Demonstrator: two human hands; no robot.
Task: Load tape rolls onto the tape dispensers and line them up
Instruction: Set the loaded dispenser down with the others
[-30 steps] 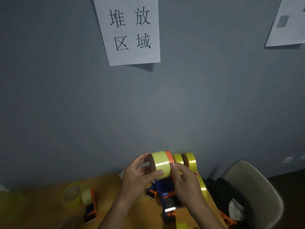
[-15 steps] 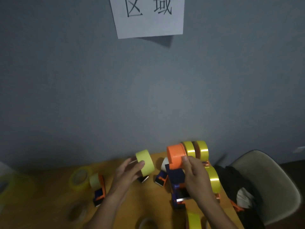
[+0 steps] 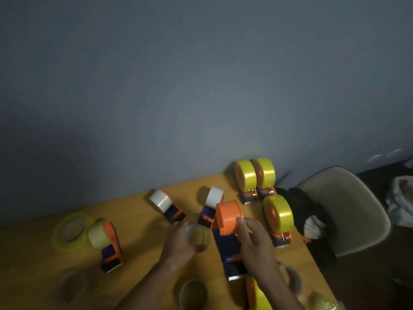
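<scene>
My left hand [image 3: 178, 245] grips a pale yellow tape roll [image 3: 200, 237] just above the wooden table [image 3: 138, 249]. To its right, my right hand [image 3: 257, 245] holds a blue dispenser [image 3: 225, 245] whose bare orange drum [image 3: 229, 217] faces the roll. Three dispensers loaded with bright yellow tape [image 3: 244, 175] [image 3: 264, 173] [image 3: 278, 214] stand together at the table's right end. Two dispensers with white tape [image 3: 161, 200] [image 3: 214, 196] lie behind my hands. Another loaded dispenser [image 3: 105, 240] lies at the left.
Loose tape rolls [image 3: 71, 229] [image 3: 193, 293] [image 3: 71, 285] lie on the table at the left and front. A yellow loaded dispenser [image 3: 257, 296] sits at the front edge under my right forearm. A beige chair [image 3: 348, 209] with dark clothing stands right of the table.
My left hand pulled the yellow roll off the orange drum and brought it down and back beside the dispenser. The camera tilted down, showing more of the table.
</scene>
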